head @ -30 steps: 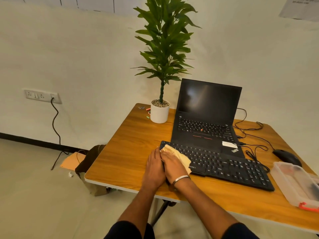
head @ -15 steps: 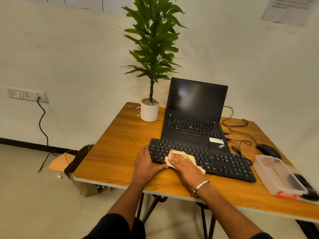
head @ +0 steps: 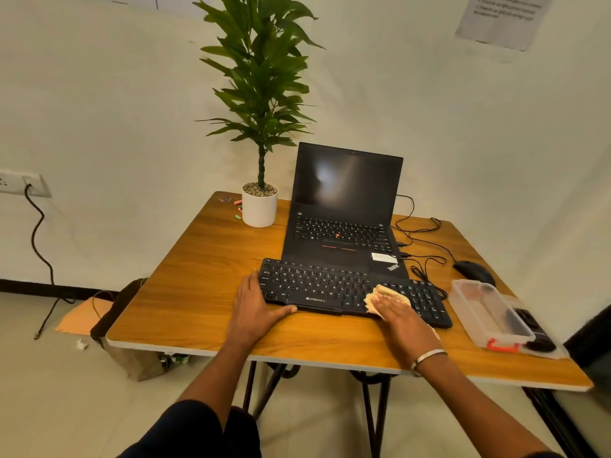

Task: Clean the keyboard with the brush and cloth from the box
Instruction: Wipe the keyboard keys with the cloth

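Note:
A black keyboard (head: 317, 287) lies on the wooden table (head: 205, 259) in front of an open laptop. My right hand (head: 395, 314) presses a yellowish cloth (head: 385, 292) flat on the keyboard's right part, just left of the number pad. My left hand (head: 254, 309) rests flat on the table against the keyboard's left end, thumb along its front edge. A clear plastic box (head: 486, 312) with a red clasp stands at the right. A dark object inside it may be the brush; I cannot tell.
The black laptop (head: 344, 219) stands open behind the keyboard. A potted plant (head: 259, 206) is at the back left. A black mouse (head: 472, 271) and tangled cables (head: 423, 256) lie at the right. A bag (head: 125, 325) sits on the floor by the table's left edge.
My right hand has slid the cloth along the keyboard from its left end to its right part. My left hand stayed at the left end. The camera view shifted.

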